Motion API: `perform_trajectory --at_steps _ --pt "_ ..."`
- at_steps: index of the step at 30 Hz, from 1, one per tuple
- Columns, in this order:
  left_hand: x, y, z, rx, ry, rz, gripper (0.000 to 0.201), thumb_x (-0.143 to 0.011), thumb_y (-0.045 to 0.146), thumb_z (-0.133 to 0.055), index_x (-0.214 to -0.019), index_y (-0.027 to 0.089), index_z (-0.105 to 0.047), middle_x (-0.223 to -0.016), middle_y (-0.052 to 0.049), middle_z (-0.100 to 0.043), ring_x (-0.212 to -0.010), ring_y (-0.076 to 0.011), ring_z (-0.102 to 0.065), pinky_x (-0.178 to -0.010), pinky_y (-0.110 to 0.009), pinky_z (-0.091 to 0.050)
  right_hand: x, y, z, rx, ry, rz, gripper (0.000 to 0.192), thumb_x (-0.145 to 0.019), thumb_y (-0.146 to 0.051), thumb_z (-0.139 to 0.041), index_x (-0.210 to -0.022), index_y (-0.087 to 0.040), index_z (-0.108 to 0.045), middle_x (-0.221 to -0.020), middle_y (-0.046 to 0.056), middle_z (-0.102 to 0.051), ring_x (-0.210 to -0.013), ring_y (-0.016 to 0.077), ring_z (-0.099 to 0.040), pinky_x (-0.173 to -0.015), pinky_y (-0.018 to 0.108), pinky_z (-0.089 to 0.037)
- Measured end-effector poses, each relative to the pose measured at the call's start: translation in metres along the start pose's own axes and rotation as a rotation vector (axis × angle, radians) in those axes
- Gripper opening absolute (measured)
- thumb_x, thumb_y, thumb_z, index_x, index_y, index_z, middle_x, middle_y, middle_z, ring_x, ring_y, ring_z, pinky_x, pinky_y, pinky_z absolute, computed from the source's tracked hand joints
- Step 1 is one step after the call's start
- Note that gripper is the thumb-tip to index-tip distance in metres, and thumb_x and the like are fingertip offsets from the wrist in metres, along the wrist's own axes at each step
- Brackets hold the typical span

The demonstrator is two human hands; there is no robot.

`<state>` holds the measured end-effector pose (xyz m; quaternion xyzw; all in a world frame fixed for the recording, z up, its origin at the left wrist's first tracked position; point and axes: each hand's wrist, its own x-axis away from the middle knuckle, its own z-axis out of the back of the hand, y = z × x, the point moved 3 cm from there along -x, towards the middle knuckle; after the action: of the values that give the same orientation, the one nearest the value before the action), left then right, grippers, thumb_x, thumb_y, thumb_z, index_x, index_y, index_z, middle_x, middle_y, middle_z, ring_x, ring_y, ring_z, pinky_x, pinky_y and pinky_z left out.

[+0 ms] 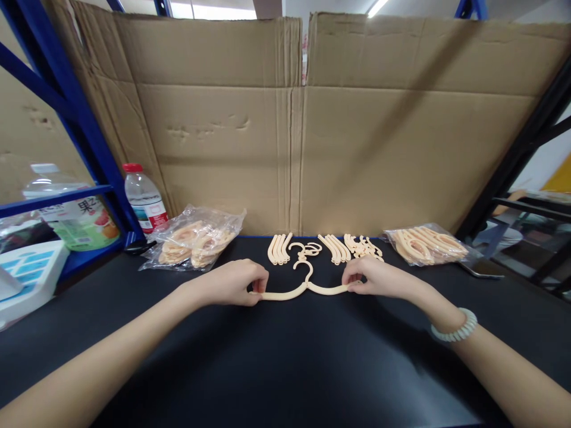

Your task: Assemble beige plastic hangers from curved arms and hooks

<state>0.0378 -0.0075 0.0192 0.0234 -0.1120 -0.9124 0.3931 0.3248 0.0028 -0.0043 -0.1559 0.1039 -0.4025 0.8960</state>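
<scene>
A cream plastic clothes hanger spans the gap between my two hands, its hook pointing away from me. My left hand pinches the end of its left arm. At the tip of the right arm, my right hand has its fingers closed on the hanger too. Just beyond the hanger lie a left row of loose hanger arms, some loose hooks, a right row of hanger arms and a heap of small curved pieces.
Clear plastic bags of cream parts lie at the left and right of the black table. A red-capped bottle stands behind the left bag. Cardboard walls the back; a blue frame rises at left.
</scene>
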Motion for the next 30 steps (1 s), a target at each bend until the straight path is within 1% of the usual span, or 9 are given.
perform_trajectory --at_steps 9,13,16,20,26,30 --pt "-0.005 -0.009 -0.004 -0.004 0.07 -0.021 0.011 -0.07 0.012 -0.055 -0.072 0.02 -0.063 -0.078 -0.001 -0.065 -0.074 -0.0178 -0.06 -0.064 -0.025 -0.041 -0.002 0.005 -0.003 0.003 0.044 0.0 0.018 -0.073 -0.004 -0.055 -0.076 -0.015 -0.07 -0.071 0.003 -0.066 -0.063 0.0137 -0.058 -0.059 0.023 -0.043" --pt "-0.007 -0.008 -0.004 -0.045 0.098 0.013 0.011 -0.071 0.014 -0.052 -0.072 0.019 -0.062 -0.078 -0.001 -0.065 -0.071 -0.0173 -0.059 -0.063 -0.025 -0.041 -0.003 0.007 -0.005 0.007 0.071 -0.007 0.017 -0.075 -0.007 -0.055 -0.077 -0.014 -0.07 -0.069 0.003 -0.065 -0.062 0.0136 -0.057 -0.058 0.024 -0.042" --pt "-0.008 -0.007 -0.003 -0.067 0.095 0.028 0.011 -0.072 0.014 -0.051 -0.073 0.019 -0.061 -0.079 -0.002 -0.065 -0.071 -0.0172 -0.059 -0.063 -0.025 -0.041 -0.003 0.007 -0.006 0.003 0.067 -0.015 0.017 -0.075 -0.007 -0.055 -0.077 -0.015 -0.07 -0.069 0.003 -0.066 -0.062 0.0136 -0.058 -0.058 0.024 -0.043" --pt "-0.007 -0.005 -0.002 -0.062 0.081 -0.002 0.011 -0.071 0.013 -0.051 -0.072 0.019 -0.06 -0.079 -0.002 -0.065 -0.073 -0.0173 -0.059 -0.064 -0.025 -0.041 -0.002 0.006 -0.004 -0.005 0.048 -0.019 0.018 -0.072 -0.005 -0.055 -0.075 -0.015 -0.069 -0.069 0.002 -0.066 -0.061 0.0134 -0.058 -0.057 0.023 -0.043" --pt "-0.007 -0.005 -0.001 -0.092 0.113 0.027 0.011 -0.07 0.013 -0.05 -0.071 0.019 -0.059 -0.077 -0.001 -0.064 -0.068 -0.0166 -0.059 -0.06 -0.025 -0.04 -0.002 0.005 -0.004 -0.003 0.067 -0.016 0.017 -0.073 -0.005 -0.056 -0.075 -0.014 -0.069 -0.068 0.003 -0.066 -0.061 0.0138 -0.058 -0.058 0.024 -0.043" --pt "-0.011 -0.01 -0.007 -0.14 0.16 0.03 0.012 -0.075 0.015 -0.049 -0.077 0.019 -0.059 -0.079 -0.002 -0.065 -0.07 -0.017 -0.059 -0.061 -0.025 -0.04 -0.004 0.007 -0.006 -0.001 0.098 -0.049 0.015 -0.073 -0.006 -0.057 -0.075 -0.014 -0.069 -0.068 0.004 -0.066 -0.062 0.0145 -0.059 -0.058 0.024 -0.043"
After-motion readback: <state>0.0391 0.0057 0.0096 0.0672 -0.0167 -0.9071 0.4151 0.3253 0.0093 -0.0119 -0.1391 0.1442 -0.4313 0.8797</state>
